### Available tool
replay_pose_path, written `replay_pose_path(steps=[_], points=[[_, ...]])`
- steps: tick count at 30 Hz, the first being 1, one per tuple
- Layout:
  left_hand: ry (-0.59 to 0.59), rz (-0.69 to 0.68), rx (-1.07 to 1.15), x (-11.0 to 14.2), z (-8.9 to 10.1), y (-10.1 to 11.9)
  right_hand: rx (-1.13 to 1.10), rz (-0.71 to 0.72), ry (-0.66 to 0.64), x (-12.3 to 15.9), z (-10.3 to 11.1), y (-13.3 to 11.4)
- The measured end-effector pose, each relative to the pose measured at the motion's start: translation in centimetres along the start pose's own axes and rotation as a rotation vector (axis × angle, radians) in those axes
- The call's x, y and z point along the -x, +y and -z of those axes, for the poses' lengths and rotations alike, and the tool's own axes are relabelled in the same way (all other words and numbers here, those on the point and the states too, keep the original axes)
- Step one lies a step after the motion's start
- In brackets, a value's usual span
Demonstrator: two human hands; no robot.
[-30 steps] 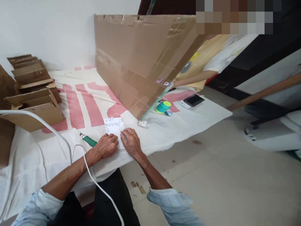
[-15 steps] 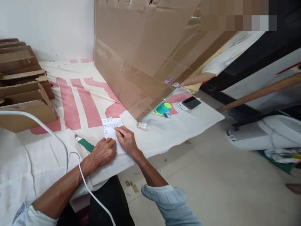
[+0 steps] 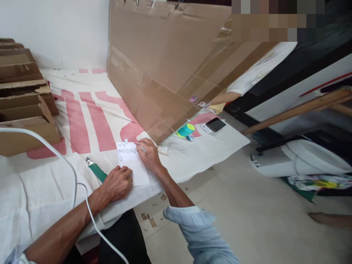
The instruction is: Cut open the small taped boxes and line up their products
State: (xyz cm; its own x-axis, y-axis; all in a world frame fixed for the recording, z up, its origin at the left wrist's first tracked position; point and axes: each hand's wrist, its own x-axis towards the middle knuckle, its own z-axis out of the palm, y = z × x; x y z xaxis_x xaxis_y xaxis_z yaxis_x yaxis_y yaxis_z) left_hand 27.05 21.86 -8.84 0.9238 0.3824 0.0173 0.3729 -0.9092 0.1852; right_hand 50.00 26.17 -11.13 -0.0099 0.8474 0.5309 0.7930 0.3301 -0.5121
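Observation:
A small white sheet [image 3: 134, 167] lies near the table's front edge, with several tiny pale frame-shaped pieces [image 3: 126, 151] in rows on its upper part. My right hand [image 3: 149, 156] is at the sheet's upper right corner, thumb and forefinger pinched by the pieces; whatever is between them is too small to make out. On the sheet's left edge rests my left hand [image 3: 118, 182], its fingers curled and their tips hidden. Just beyond that wrist lies a green-handled tool [image 3: 97, 172] with a metal tip, partly covered by the hand. A small clear bag [image 3: 163, 150] sits right of my right hand.
A large cardboard sheet [image 3: 165, 66] stands upright on the cloth-covered table, a co-worker's arm [image 3: 225, 98] behind it. Bent cardboard pieces [image 3: 27, 128] stand at left. A teal spool [image 3: 186, 130] and a phone [image 3: 216, 124] lie at right. A white cable [image 3: 66, 161] crosses in front.
My right hand has shifted from the middle of the sheet up to its upper right corner, uncovering more paper. My left hand stays at the left edge. The view has turned slightly.

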Motion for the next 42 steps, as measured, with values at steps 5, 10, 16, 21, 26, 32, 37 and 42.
replay_pose_path(steps=[5,10,16,21,26,32,37,42], points=[[0.015,0.003,0.013,0.2,-0.5,0.0,0.031,-0.01,-0.173,-2.6,-0.2,1.9],[0.027,-0.006,0.014,0.2,-0.8,0.1,0.003,-0.004,-0.363,-5.1,-0.6,3.0],[0.028,-0.015,0.026,0.2,-0.6,0.1,0.004,0.026,-0.446,-7.1,-1.5,3.5],[0.034,-0.006,0.026,0.2,-0.8,0.2,-0.009,0.04,-0.455,-7.8,-2.0,3.6],[0.017,-0.002,0.032,0.2,-0.8,0.3,-0.076,-0.01,-0.435,-7.5,-2.1,3.4],[0.023,0.007,0.033,0.3,-0.7,0.3,-0.115,-0.078,-0.426,-7.3,-2.4,3.3],[0.035,0.01,0.039,0.3,-0.9,0.2,-0.191,-0.165,-0.378,-7.1,-3.2,3.7],[0.047,0.002,0.036,0.3,-1.0,0.2,-0.408,-0.345,-0.309,-6.7,-3.1,3.7]])
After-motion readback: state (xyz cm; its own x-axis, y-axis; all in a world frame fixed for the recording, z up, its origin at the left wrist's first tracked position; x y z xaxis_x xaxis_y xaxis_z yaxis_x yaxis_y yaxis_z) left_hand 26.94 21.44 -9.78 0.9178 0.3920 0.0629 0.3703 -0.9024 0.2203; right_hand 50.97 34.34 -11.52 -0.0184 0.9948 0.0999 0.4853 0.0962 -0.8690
